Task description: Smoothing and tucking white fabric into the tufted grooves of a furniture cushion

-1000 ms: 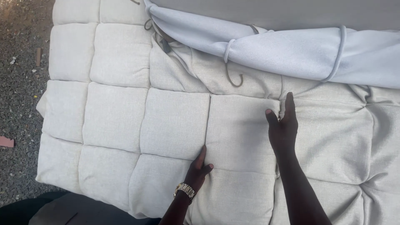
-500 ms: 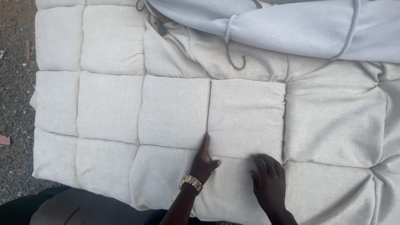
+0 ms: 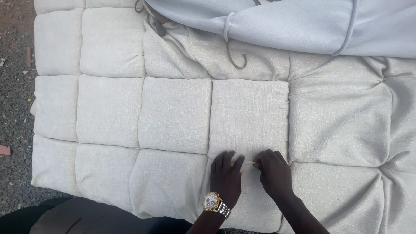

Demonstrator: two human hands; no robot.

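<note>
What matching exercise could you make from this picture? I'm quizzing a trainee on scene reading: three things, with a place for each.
Things:
1. wristwatch
2. grey cover
3. right hand
4. gravel ground

Places:
A. lying across the cushion's far edge
B. along the cushion's left side
C. on the left hand's wrist
D. at a tufted seam of the beige cushion, beside the left hand

Pairs: 1-C, 2-A, 3-D, 4-B

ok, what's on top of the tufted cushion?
Both hands, left and right, press the tufted cushion. Grey fabric drapes its far edge; what lies beneath is hidden.
</note>
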